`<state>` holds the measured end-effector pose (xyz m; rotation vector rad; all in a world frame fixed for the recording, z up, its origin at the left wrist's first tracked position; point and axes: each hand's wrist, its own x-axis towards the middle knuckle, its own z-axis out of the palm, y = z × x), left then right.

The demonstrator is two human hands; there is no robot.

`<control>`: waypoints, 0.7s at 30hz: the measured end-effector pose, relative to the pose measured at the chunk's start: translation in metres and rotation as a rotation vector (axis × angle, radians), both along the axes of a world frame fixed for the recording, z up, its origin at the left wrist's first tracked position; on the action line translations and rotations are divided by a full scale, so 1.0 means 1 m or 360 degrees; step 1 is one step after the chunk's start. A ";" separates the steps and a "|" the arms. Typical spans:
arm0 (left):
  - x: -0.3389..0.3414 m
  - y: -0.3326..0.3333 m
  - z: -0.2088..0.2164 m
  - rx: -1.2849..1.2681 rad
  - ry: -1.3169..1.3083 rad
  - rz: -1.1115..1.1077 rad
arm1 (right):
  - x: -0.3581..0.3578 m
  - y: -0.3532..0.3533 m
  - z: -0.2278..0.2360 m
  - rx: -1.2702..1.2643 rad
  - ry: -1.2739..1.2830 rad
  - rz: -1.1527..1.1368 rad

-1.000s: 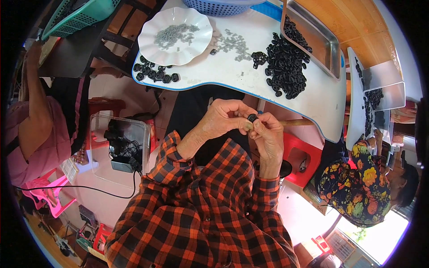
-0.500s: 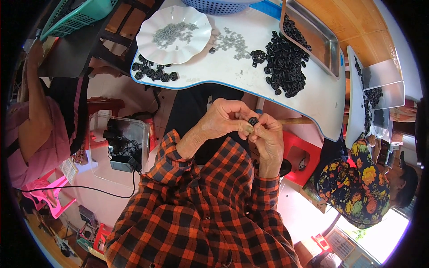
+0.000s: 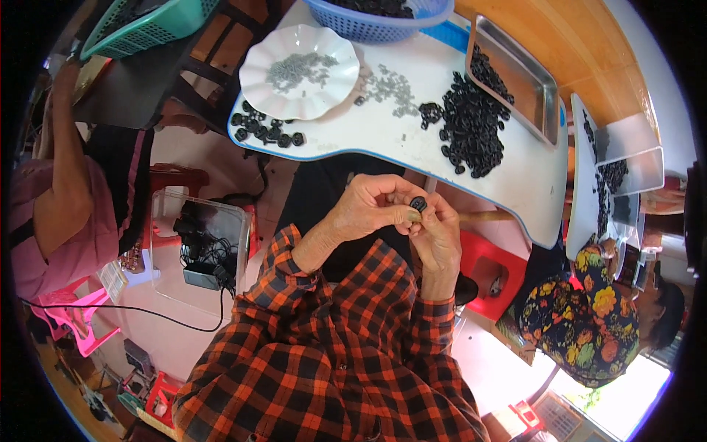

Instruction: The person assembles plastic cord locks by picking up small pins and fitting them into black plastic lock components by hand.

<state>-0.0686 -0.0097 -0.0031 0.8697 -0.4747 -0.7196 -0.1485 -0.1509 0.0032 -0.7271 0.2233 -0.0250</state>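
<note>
Centrally, small black part, held up off the lap.
Left hand pinched nearly closed at its left; right hand curled, gripping its right.

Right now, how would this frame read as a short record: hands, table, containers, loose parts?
Left hand: pinching small black piece
Right hand: fingers at the same piece
Work surface: white table, blue edge
Grey bits: on scalloped white plate and beside it
Black pile: next to metal tray
Far side: blue basket
</note>
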 end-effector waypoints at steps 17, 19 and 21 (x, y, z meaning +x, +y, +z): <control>0.087 0.023 0.040 0.0790 -0.0464 0.0882 | -0.001 0.010 -0.017 -0.0415 0.0465 -0.0111; 0.121 0.021 0.062 0.0937 -0.0678 0.1000 | -0.001 0.011 -0.018 -0.0423 0.0465 -0.0122; 0.154 0.012 0.069 0.0907 -0.0857 0.1150 | -0.002 0.010 -0.020 -0.0415 0.0486 -0.0116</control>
